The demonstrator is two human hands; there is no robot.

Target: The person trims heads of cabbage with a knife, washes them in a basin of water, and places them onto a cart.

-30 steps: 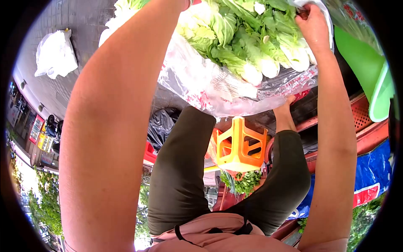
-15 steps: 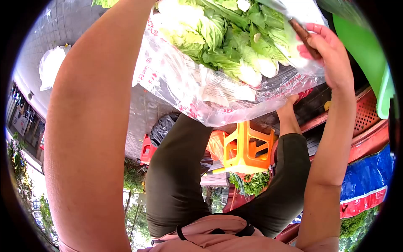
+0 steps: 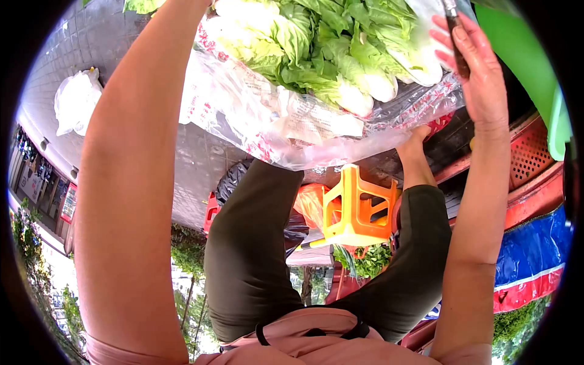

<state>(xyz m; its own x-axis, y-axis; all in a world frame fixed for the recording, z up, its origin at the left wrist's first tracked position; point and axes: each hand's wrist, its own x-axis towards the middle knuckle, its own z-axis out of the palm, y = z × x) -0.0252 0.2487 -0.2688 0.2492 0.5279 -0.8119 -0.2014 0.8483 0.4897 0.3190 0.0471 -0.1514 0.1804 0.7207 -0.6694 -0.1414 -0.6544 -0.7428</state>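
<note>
My right hand [image 3: 477,58], at the upper right, holds a knife [image 3: 457,45] by its dark wooden handle. The thumb presses the handle while the other fingers are loosely spread. The blade runs out past the top edge. Several heads of leafy green lettuce with pale stem ends [image 3: 340,55] lie side by side in a clear plastic bag [image 3: 243,131] with red print, just left of this hand. My left forearm [image 3: 137,152] reaches up past the top edge near the lettuce; the left hand itself is out of view.
An orange plastic stool [image 3: 359,210] stands behind my legs, with leafy greens [image 3: 371,261] beyond it. At right are a green plastic basin [image 3: 523,67], a red perforated crate [image 3: 529,158] and a blue sheet [image 3: 529,252]. A white bag [image 3: 79,100] lies on the paving at left.
My right hand has turned and risen slightly, so the knife handle points more upright and its blade has swung away from the lettuce. The whole view has shifted a little.
</note>
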